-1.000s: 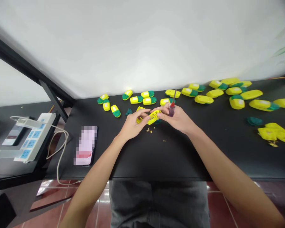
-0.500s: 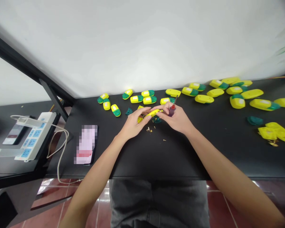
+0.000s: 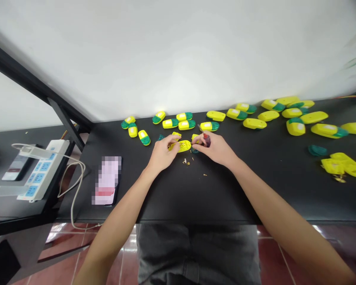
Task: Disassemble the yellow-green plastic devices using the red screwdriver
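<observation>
My left hand (image 3: 162, 153) is closed on the left end of a yellow plastic shell half (image 3: 184, 146), its hollow inside facing up. Close to the shell's right end, the fingers of my right hand (image 3: 218, 149) are pinched together. A screwdriver (image 3: 207, 139) with a dark red handle is tucked in that hand, its shaft pointing up and away. Whether the fingertips also pinch a small part, I cannot make out. Small screws and metal bits (image 3: 186, 161) lie just in front of the shell. A dark green translucent cover (image 3: 161, 137) sits behind my left hand.
Several yellow-and-green casings (image 3: 186, 125) line the back of the black table (image 3: 195, 198). Opened yellow shells (image 3: 344, 164) and a green cover (image 3: 317, 150) lie at right. At left are a phone (image 3: 108, 178), a white cable (image 3: 77, 194) and a power strip (image 3: 44, 170).
The yellow shell has been lowered and turned, so its hollow inside now shows. My right hand has shifted slightly left and down with the screwdriver, and its fingers have come off the shell's top.
</observation>
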Demonstrator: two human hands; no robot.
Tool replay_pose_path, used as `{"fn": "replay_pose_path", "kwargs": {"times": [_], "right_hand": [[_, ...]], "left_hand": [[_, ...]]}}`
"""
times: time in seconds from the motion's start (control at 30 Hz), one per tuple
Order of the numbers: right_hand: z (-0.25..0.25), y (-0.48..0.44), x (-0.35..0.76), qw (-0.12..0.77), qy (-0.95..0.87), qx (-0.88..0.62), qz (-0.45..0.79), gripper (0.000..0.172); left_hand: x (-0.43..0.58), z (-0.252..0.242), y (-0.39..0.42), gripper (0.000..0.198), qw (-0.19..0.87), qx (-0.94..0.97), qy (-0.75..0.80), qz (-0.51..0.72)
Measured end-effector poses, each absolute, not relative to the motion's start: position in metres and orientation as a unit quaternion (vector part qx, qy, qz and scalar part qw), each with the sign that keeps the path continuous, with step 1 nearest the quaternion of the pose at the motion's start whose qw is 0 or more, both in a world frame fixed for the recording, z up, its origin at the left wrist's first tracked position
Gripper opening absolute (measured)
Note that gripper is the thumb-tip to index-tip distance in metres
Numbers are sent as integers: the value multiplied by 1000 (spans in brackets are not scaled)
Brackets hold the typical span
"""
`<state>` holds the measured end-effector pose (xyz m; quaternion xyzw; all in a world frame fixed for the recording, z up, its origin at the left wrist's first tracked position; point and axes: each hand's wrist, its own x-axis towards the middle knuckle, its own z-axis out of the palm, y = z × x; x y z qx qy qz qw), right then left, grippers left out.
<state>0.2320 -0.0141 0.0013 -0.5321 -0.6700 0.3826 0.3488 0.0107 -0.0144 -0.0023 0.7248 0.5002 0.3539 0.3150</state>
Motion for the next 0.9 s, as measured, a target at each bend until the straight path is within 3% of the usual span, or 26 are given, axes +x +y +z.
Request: {"fn": "replay_pose_path", "kwargs": {"times": [0.13,0.3,0.57,0.77,0.9], "right_hand": [[-2,-13,226,314,-710,-535,333,26],[-1,-13,227,313,-703,-533,352,41],[12,-18,232,450,-581,-497,461,64],[16,-19,235,497,-527,-434,536,63],[16,-21,231,502,-505,-407,572,61]], "left_hand": [[12,1,-17,23,254,763,515,298],[14,3,-17,18,208,800,493,272],[15,5,-16,10,200,811,502,224],[19,11,-23,20,214,820,499,181],[19,11,-24,21,256,788,492,266]]}}
